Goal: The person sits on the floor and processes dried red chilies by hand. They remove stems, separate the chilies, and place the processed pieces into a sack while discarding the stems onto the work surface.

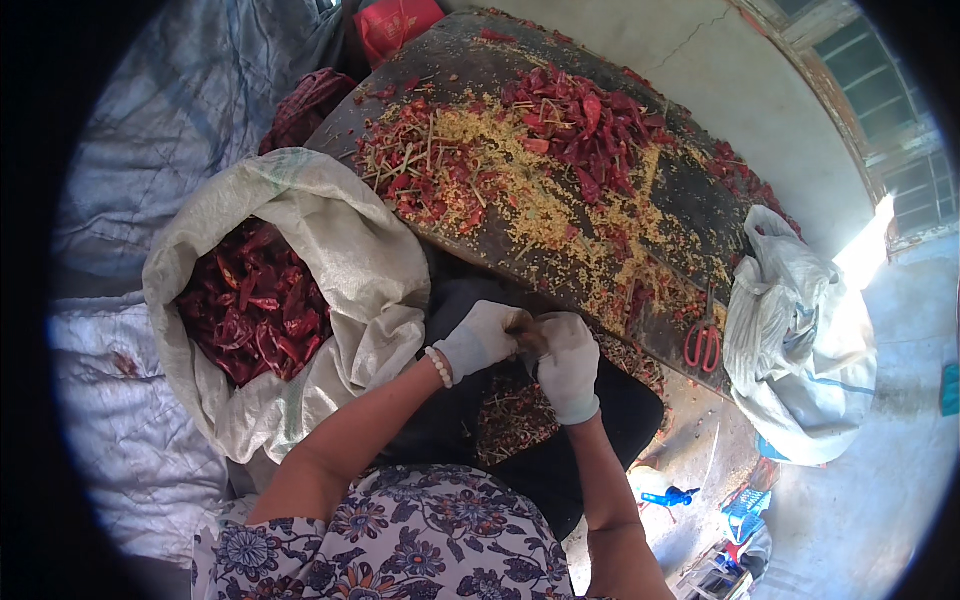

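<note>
My left hand (487,339) and my right hand (568,364), both in whitish gloves with dark-stained fingertips, meet in front of the dark table's near edge. Their fingers are close together; whether something small is between them cannot be made out. A woven sack (375,277) with a rolled-down rim stands at the left, holding dried red chili pieces (255,307). On the table lie a pile of red chilies (585,120), yellow seeds (525,187) and a heap of stems and chili scraps (427,165). Scissors with red handles (703,346) lie near the table's right end.
A white plastic sack (802,345) stands by the table's right end. Scraps and stems (514,420) lie below my hands. Quilted cloth (135,360) covers the left side. A red bag (394,26) is at the far edge, and a wall (720,97) runs behind the table.
</note>
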{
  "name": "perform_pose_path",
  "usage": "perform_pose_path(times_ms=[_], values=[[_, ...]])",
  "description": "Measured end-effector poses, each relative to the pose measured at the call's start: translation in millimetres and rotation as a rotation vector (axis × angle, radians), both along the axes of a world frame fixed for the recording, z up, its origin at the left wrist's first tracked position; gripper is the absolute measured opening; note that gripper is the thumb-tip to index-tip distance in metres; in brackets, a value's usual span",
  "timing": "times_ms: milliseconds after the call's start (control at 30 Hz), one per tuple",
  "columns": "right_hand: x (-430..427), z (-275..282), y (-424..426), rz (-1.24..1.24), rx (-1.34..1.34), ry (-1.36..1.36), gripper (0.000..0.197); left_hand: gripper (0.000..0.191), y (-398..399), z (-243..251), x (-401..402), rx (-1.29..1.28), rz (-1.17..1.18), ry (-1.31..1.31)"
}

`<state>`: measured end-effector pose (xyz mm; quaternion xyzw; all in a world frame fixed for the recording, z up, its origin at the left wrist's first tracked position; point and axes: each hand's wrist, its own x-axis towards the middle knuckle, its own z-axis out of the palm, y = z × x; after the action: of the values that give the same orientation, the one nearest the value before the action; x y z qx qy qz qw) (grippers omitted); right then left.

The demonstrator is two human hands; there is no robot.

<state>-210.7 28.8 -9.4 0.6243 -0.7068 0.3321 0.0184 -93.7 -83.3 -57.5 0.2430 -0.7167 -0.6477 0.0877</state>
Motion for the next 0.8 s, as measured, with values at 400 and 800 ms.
perform_pose_path(times_ms=[400,800], values=[[-12,-50,6,-0.130,-0.290,-1.906,0.025,0.008,4,-8,6,0.229,0.008,0.180],[-80,-45,86,-0.359,0.397,-0.587,0.014,0.020,-5,1,11,0.309,0.001,0.199]])
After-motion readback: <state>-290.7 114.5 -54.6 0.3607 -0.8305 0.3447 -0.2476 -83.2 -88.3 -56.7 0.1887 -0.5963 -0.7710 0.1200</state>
